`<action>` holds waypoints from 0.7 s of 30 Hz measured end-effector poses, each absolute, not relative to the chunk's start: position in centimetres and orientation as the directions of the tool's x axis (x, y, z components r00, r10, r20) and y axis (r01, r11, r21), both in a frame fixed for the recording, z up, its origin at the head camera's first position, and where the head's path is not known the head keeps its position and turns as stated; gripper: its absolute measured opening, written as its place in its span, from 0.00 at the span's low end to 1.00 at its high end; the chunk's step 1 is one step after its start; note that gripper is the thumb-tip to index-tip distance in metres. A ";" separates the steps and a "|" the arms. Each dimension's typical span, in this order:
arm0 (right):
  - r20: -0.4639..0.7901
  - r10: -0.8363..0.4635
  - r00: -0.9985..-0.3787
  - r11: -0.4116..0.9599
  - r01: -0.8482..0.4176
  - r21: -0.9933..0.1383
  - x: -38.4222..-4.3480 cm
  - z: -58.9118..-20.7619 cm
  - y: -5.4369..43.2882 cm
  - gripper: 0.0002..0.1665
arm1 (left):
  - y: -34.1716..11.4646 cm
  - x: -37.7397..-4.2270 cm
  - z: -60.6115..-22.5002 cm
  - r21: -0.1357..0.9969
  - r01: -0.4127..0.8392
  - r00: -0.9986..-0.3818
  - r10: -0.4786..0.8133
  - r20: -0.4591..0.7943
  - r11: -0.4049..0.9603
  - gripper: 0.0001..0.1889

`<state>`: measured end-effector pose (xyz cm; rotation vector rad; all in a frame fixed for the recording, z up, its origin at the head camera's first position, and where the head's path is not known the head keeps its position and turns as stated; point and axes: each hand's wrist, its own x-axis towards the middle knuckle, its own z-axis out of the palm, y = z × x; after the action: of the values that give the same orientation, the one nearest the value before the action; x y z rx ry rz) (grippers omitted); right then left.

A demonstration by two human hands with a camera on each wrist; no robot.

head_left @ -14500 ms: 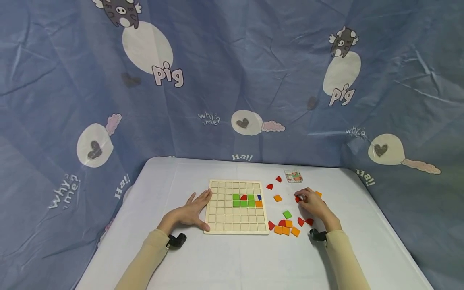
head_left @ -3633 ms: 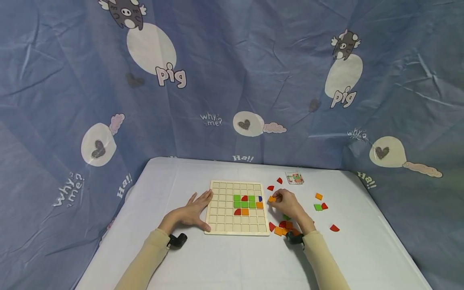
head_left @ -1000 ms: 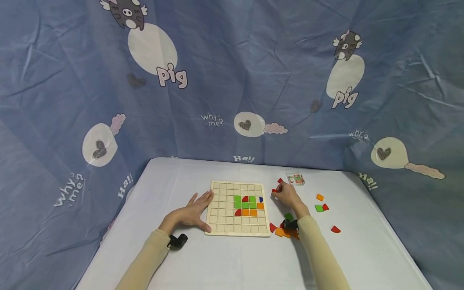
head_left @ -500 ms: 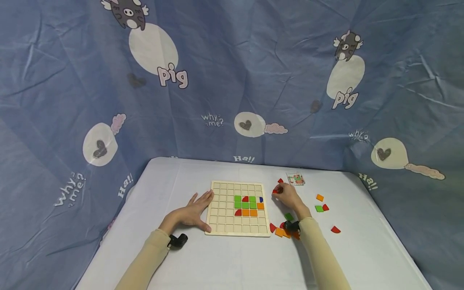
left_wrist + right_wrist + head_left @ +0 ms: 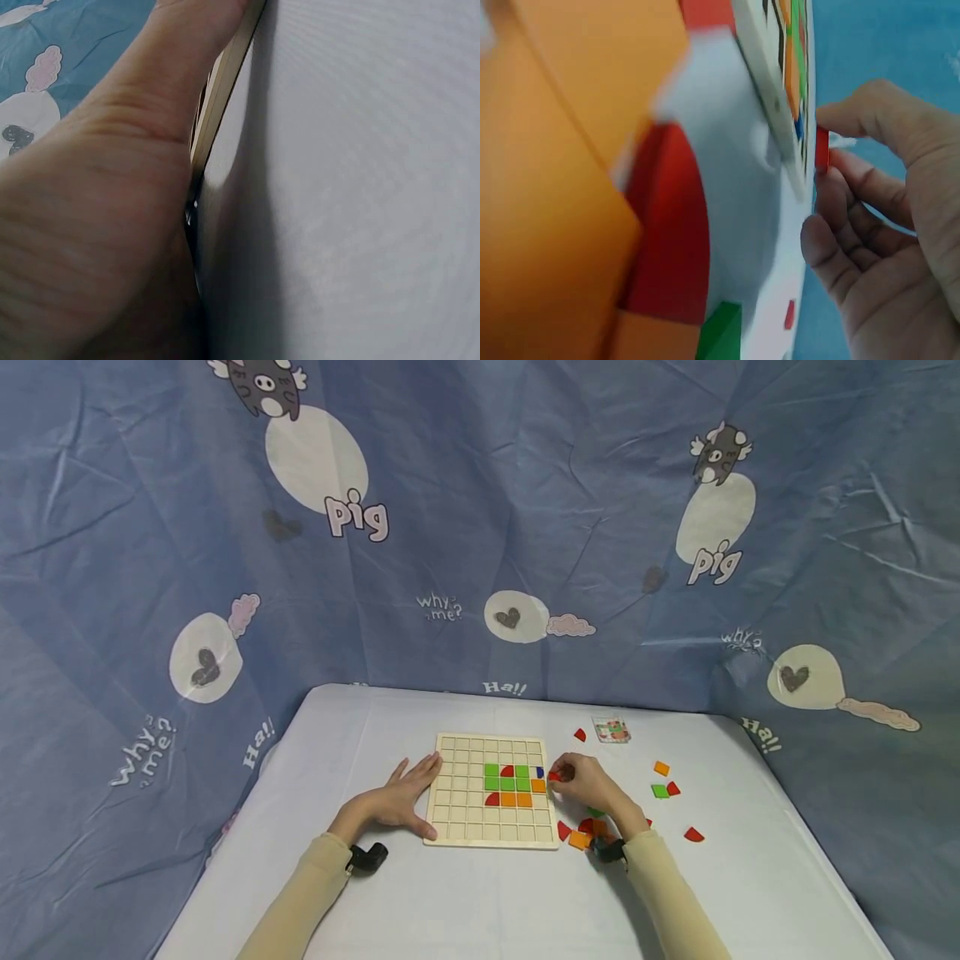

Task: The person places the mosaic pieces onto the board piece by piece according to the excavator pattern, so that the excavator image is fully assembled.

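The right hand (image 5: 587, 782) pinches a red piece (image 5: 555, 776) between thumb and finger, at the right edge of the wooden grid board (image 5: 460, 818). The right wrist view shows this piece edge-on, so its full outline cannot be told. The left hand (image 5: 396, 795) lies with fingers and thumb spread against the board's left edge, apparently steadying it.

The step in hand looks like bringing one more piece to the board. The third filled row has a bare cell at its right end, a likely spot; setting the piece there would call for turning its curve the right way, lowering it flat and letting go without nudging its neighbours.

The board's cells hold three rows of pieces towards its right side: green, red, green and a blue piece (image 5: 540, 772) farthest away; then three green squares and an orange one; nearest, a red quarter-circle (image 5: 492, 799) and two orange squares (image 5: 516, 800).

Right of the board's near corner lies a loose heap of orange and red pieces (image 5: 578, 840), partly hidden by the forearm. Beyond the board's far right corner lie a picture card (image 5: 611, 730), its design too small to read, and a lone red wedge (image 5: 580, 735).
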<state>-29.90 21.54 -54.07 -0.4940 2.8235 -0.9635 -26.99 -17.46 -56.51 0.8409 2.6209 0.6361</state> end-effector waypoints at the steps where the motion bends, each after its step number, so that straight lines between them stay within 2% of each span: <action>1: -0.002 -0.363 -0.932 0.739 -0.287 -0.610 -29.5 -54.0 21.4 0.12 | -17.5 -27.0 -56.5 0.499 0.469 -0.778 0.609 -0.158 0.729 0.71; 9: -0.030 -0.443 -0.896 0.728 -0.340 -0.596 -27.2 -53.7 19.9 0.13 | -17.6 -26.9 -56.5 0.504 0.467 -0.782 0.605 -0.148 0.727 0.71; 21: -0.027 -0.478 -0.878 0.708 -0.367 -0.604 -26.8 -53.9 19.6 0.09 | -17.5 -26.9 -56.6 0.503 0.472 -0.779 0.609 -0.147 0.724 0.71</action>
<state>-26.84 19.64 -53.93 -0.6829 2.7330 -0.9079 -26.93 -17.46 -56.57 0.8464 2.6270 0.6459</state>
